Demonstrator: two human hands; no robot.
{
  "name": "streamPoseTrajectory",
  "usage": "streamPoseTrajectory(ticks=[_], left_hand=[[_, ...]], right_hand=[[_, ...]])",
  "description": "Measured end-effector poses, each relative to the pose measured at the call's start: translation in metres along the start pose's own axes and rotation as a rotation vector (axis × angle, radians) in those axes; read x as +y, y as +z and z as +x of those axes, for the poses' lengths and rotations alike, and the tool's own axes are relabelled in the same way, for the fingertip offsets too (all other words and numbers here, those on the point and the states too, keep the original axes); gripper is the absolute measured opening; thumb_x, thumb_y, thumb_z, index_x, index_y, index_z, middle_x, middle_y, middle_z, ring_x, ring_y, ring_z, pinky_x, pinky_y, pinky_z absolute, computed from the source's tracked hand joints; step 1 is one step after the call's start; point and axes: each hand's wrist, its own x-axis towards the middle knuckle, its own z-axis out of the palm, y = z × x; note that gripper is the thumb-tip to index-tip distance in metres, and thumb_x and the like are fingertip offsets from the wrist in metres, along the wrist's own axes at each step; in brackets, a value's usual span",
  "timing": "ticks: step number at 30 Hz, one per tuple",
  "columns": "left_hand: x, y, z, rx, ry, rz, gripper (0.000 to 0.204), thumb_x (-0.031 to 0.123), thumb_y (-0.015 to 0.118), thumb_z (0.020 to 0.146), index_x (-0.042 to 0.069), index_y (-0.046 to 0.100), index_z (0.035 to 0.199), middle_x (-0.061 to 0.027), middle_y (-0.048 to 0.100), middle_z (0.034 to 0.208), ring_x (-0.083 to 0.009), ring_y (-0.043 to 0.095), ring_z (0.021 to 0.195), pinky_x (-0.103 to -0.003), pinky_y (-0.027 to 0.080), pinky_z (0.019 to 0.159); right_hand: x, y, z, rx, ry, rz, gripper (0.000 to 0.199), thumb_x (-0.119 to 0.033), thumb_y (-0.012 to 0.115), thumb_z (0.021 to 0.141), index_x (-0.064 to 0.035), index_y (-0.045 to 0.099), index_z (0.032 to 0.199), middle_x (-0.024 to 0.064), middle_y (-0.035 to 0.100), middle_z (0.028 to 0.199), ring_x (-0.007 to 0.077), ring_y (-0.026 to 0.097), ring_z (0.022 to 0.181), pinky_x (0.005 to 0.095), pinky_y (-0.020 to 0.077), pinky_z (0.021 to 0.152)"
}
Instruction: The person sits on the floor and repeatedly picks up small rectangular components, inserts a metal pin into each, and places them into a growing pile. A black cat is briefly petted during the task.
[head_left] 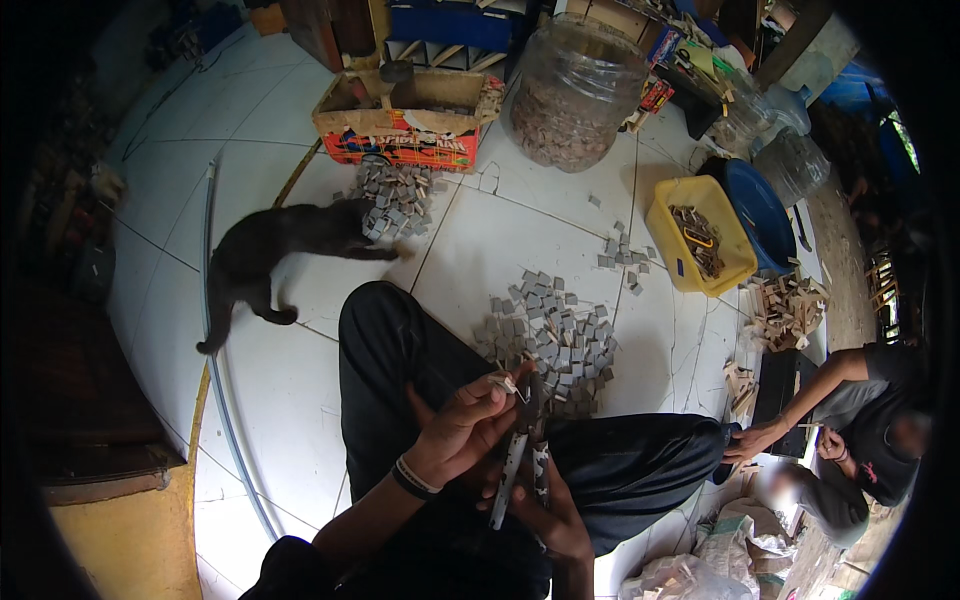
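Note:
My left hand [458, 432], with dark bands at its wrist, pinches a small pale wooden piece [505, 383] between thumb and fingers. A thin bit, perhaps wire, sticks out of that piece beside the jaws of a pair of pincers [511, 472]. Around the pincers' worn, paint-chipped handles my right hand [556, 512] is closed, low over my lap. Whether the jaws grip the piece is too small to tell. Just beyond both hands, a loose pile of small grey-faced wooden pieces [572, 338] lies on the white tiled floor, between my crossed legs.
A dark cat [265, 243] stands left, by another pile of pieces [397, 200]. Behind are a red-orange carton [400, 150] and a large clear plastic container [578, 95]. A yellow basin [690, 265] and blue basin [760, 215] stand right. A co-worker [880, 430] sits far right.

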Motion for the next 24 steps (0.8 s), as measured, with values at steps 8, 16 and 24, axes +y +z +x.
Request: streamPoseTrajectory(ticks=[8,16,24], left_hand=[[-0.002,-0.005,-0.001,0.006,0.01,0.001,0.022,0.014,0.077,0.097,0.011,0.064,0.114,-0.0009,0.053,0.148,-0.0106,0.062,0.123,-0.028,0.05,0.114],[-0.006,-0.012,-0.003,-0.02,-0.033,0.046,0.021,0.014,0.075,0.098,0.008,0.065,0.116,-0.0072,0.05,0.152,-0.016,0.063,0.125,-0.032,0.051,0.113],[-0.018,0.0,0.003,-0.061,-0.113,0.109,0.02,0.016,0.073,0.101,0.005,0.068,0.116,-0.0135,0.058,0.146,-0.0191,0.064,0.125,-0.036,0.052,0.113]], right_hand=[[0.003,-0.004,0.002,-0.021,0.001,-0.064,0.034,-0.01,0.06,0.105,-0.0005,0.052,0.137,0.0104,0.065,0.107,0.0197,0.064,0.095,0.0351,0.0517,0.082],[0.023,-0.002,-0.004,0.049,0.154,-0.095,0.02,-0.021,0.056,0.108,-0.0023,0.062,0.112,0.0069,0.064,0.089,0.0169,0.062,0.089,0.0337,0.0487,0.079],[0.045,0.001,-0.016,0.206,0.172,-0.053,0.013,-0.013,0.071,0.1,-0.0044,0.062,0.102,0.003,0.063,0.078,0.0139,0.059,0.072,0.0307,0.0456,0.066]])
